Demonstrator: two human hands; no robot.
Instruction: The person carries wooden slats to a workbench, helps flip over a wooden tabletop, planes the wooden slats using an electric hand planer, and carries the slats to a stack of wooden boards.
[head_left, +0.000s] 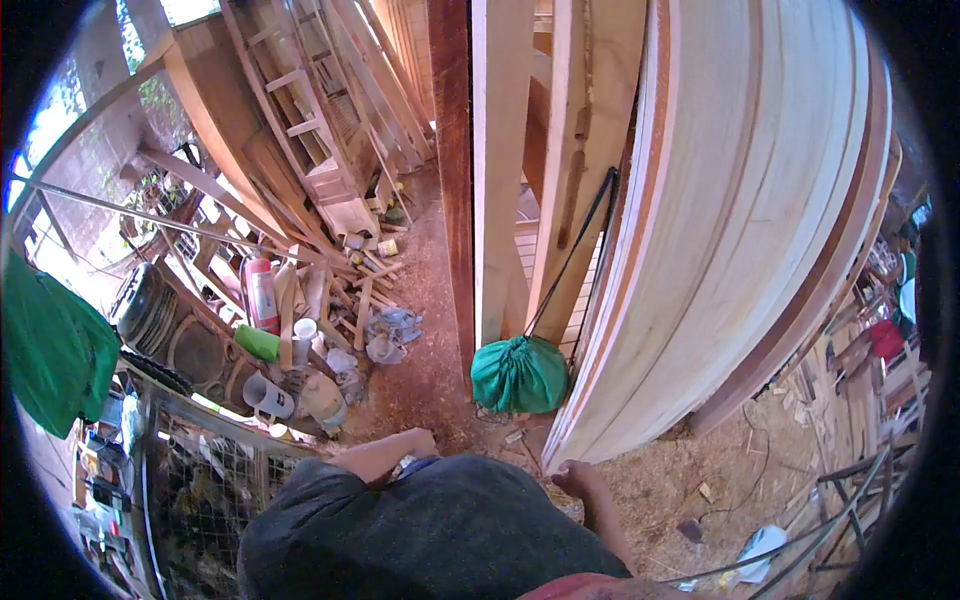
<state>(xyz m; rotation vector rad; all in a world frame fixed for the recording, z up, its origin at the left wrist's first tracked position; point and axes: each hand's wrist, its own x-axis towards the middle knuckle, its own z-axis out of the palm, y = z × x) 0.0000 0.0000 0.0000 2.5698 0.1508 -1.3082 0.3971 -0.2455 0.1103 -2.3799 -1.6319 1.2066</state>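
Note:
My left hand [420, 441] is at the left side of my torso, partly hidden by the dark shirt; its fingers cannot be made out. On the other side, my right hand [573, 477] looks closed, close to the bottom corner of a large pale wooden panel [700, 210]. Whether it touches the panel, or holds something small, I cannot tell. A green drawstring bag [520, 374] hangs by a black cord in front of me, beside the upright boards [500, 180].
Wood offcuts [365, 300], a red cylinder [261, 293], a white mug [268, 396] and plastic bags lie at the left. A ladder-like frame [300, 105] leans behind them. Sawdust covers the floor [660, 500]. Metal bars [850, 510] stand at the lower right.

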